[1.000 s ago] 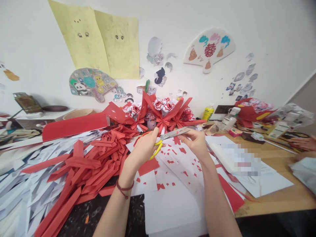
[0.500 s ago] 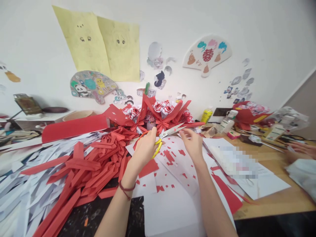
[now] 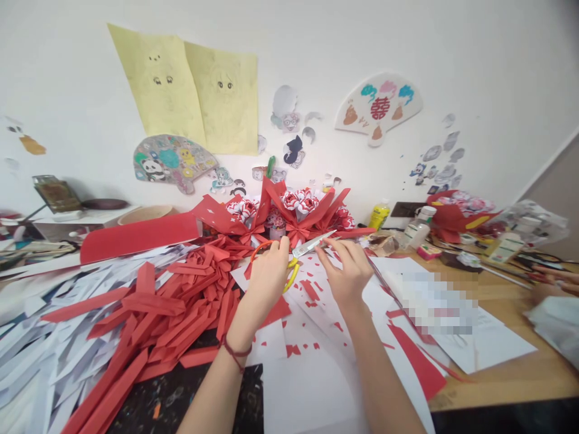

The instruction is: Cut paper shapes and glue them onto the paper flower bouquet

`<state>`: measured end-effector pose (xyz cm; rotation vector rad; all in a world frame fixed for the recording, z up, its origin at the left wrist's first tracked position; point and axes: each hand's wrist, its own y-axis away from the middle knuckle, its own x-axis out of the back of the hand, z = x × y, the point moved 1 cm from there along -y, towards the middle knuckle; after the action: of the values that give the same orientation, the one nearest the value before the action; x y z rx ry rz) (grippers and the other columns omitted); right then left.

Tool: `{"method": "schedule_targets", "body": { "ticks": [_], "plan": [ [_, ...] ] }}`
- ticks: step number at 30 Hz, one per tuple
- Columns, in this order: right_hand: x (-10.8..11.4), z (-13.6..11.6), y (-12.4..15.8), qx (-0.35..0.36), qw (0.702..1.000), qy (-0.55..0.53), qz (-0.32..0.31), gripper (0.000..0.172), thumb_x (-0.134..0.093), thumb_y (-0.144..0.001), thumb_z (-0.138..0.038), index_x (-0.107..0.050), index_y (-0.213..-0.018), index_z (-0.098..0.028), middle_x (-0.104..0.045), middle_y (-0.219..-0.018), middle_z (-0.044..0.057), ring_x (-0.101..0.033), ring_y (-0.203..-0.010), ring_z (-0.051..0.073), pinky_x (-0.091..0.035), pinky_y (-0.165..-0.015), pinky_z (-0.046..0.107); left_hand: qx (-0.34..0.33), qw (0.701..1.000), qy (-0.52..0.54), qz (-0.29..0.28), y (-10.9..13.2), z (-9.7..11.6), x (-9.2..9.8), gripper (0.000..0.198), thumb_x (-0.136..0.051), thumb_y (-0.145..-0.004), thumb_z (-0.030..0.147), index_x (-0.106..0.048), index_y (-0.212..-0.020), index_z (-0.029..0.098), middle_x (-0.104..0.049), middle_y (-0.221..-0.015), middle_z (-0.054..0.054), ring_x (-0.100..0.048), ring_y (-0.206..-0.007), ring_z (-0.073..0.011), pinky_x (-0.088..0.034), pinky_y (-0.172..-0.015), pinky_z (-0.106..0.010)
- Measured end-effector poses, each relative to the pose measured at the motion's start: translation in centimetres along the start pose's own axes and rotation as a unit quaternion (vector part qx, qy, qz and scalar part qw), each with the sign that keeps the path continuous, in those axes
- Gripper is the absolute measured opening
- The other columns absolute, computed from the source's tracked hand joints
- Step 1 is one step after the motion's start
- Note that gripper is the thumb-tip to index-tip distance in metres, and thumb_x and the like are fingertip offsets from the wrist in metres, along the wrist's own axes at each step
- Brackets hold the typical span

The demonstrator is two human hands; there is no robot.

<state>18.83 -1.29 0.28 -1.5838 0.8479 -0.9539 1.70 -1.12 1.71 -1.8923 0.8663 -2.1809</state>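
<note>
My left hand (image 3: 268, 269) is closed round the handles of a pair of scissors (image 3: 309, 246), a yellow loop showing below the fingers and an orange one behind them. The blades point up and to the right, nearly closed. Close to the blade tips, my right hand (image 3: 347, 269) has its thumb and fingers bent together in a pinch; whatever lies between them is too small to name. Beneath both hands, white paper sheets (image 3: 312, 377) carry many small red paper scraps (image 3: 310, 290).
Folded red paper strips (image 3: 181, 307) and white paper strips (image 3: 58, 337) are heaped at left. Red-wrapped paper flower bouquets (image 3: 298, 208) stand against the wall. Bottles (image 3: 418, 226) and a plastic-wrapped packet (image 3: 434, 301) are at right, with another person's hand (image 3: 556, 280) at the edge.
The scissor blades have come closer together. My right hand has moved slightly left, its fingers now right by the blades. The whole view has shifted down a little.
</note>
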Motion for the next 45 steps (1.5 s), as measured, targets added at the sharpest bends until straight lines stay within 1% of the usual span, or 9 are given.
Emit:
{"method": "schedule_targets", "body": {
  "ticks": [7, 15, 22, 26, 31, 34, 38, 41, 45],
  "plan": [
    [-0.1, 0.2, 0.2, -0.029, 0.999, -0.027, -0.009, 0.012, -0.067, -0.088, -0.029, -0.073, -0.095, -0.021, -0.073, -0.087, 0.007, -0.065, -0.082, 0.021, -0.048, -0.075, 0.032, 0.006, 0.999, -0.033, -0.008, -0.1, 0.2, 0.1, 0.016, -0.051, -0.094, 0.028, -0.041, -0.104, 0.02, -0.061, -0.096, -0.007, -0.068, -0.083, -0.0249, -0.042, -0.058, -0.029],
    [-0.2, 0.3, 0.5, -0.021, 0.999, -0.031, -0.008, 0.011, -0.064, -0.09, -0.025, -0.073, -0.095, -0.021, -0.073, -0.085, 0.006, -0.066, -0.08, 0.021, -0.05, -0.074, 0.032, 0.011, 0.998, -0.054, -0.016, -0.1, 0.4, 0.2, 0.012, -0.047, -0.096, 0.027, -0.042, -0.105, 0.02, -0.06, -0.095, -0.007, -0.067, -0.082, -0.0243, -0.044, -0.058, -0.029],
    [-0.2, 0.6, 0.6, -0.021, 0.999, -0.045, -0.003, 0.011, -0.062, -0.091, -0.022, -0.073, -0.092, -0.021, -0.073, -0.084, 0.007, -0.066, -0.078, 0.02, -0.051, -0.072, 0.031, 0.015, 0.999, -0.048, -0.011, -0.1, 0.5, 0.2, 0.018, -0.05, -0.095, 0.033, -0.043, -0.104, 0.019, -0.06, -0.092, -0.006, -0.067, -0.078, -0.0243, -0.042, -0.057, -0.029],
    [-0.2, 0.7, 0.6, -0.04, 0.997, -0.063, -0.005, 0.012, -0.06, -0.092, -0.024, -0.072, -0.091, -0.021, -0.072, -0.084, 0.007, -0.065, -0.077, 0.019, -0.05, -0.072, 0.031, 0.015, 0.999, -0.035, -0.01, -0.1, 0.5, 0.3, 0.025, -0.053, -0.093, 0.039, -0.043, -0.104, 0.019, -0.061, -0.093, -0.007, -0.067, -0.079, -0.0248, -0.043, -0.057, -0.03],
    [-0.1, 1.0, 0.5, -0.058, 0.995, -0.083, -0.011, 0.011, -0.062, -0.091, -0.023, -0.072, -0.091, -0.02, -0.071, -0.083, 0.007, -0.064, -0.075, 0.019, -0.05, -0.072, 0.031, 0.021, 0.999, -0.026, -0.019, 0.0, 0.6, 0.4, 0.023, -0.05, -0.095, 0.039, -0.044, -0.105, 0.019, -0.062, -0.095, -0.009, -0.068, -0.082, -0.0248, -0.045, -0.059, -0.029],
    [-0.1, 1.4, 0.5, -0.042, 0.995, -0.089, -0.02, 0.011, -0.063, -0.091, -0.022, -0.073, -0.094, -0.021, -0.073, -0.088, 0.007, -0.065, -0.078, 0.019, -0.051, -0.075, 0.031, 0.022, 0.999, -0.024, -0.019, 0.0, 0.5, 0.3, 0.023, -0.049, -0.096, 0.039, -0.044, -0.105, 0.019, -0.062, -0.095, -0.009, -0.068, -0.082, -0.025, -0.045, -0.06, -0.03],
    [0.1, 1.8, 0.4, 0.002, 0.996, -0.088, -0.028, 0.013, -0.067, -0.088, -0.019, -0.074, -0.098, -0.021, -0.074, -0.09, 0.006, -0.066, -0.081, 0.019, -0.052, -0.076, 0.031, 0.015, 0.999, -0.032, 0.004, -0.1, 0.3, 0.1, 0.026, -0.052, -0.094, 0.043, -0.044, -0.102, 0.019, -0.062, -0.092, -0.006, -0.068, -0.077, -0.0255, -0.041, -0.054, -0.031],
    [0.2, 2.0, 0.3, 0.031, 0.995, -0.087, -0.038, 0.015, -0.069, -0.086, -0.019, -0.074, -0.1, -0.02, -0.074, -0.09, 0.006, -0.066, -0.082, 0.019, -0.052, -0.077, 0.031, 0.015, 0.999, -0.036, 0.012, -0.1, 0.2, 0.1, 0.025, -0.052, -0.095, 0.042, -0.043, -0.102, 0.02, -0.062, -0.092, -0.006, -0.068, -0.077, -0.0253, -0.039, -0.054, -0.031],
    [0.3, 2.2, 0.3, 0.044, 0.994, -0.09, -0.052, 0.017, -0.067, -0.087, -0.016, -0.074, -0.102, -0.02, -0.074, -0.09, 0.006, -0.066, -0.083, 0.019, -0.052, -0.078, 0.031, 0.009, 0.999, -0.032, 0.022, 0.0, 0.1, 0.2, 0.027, -0.053, -0.094, 0.044, -0.043, -0.101, 0.02, -0.061, -0.091, -0.005, -0.067, -0.076, -0.0258, -0.036, -0.053, -0.032]
  ]
}}
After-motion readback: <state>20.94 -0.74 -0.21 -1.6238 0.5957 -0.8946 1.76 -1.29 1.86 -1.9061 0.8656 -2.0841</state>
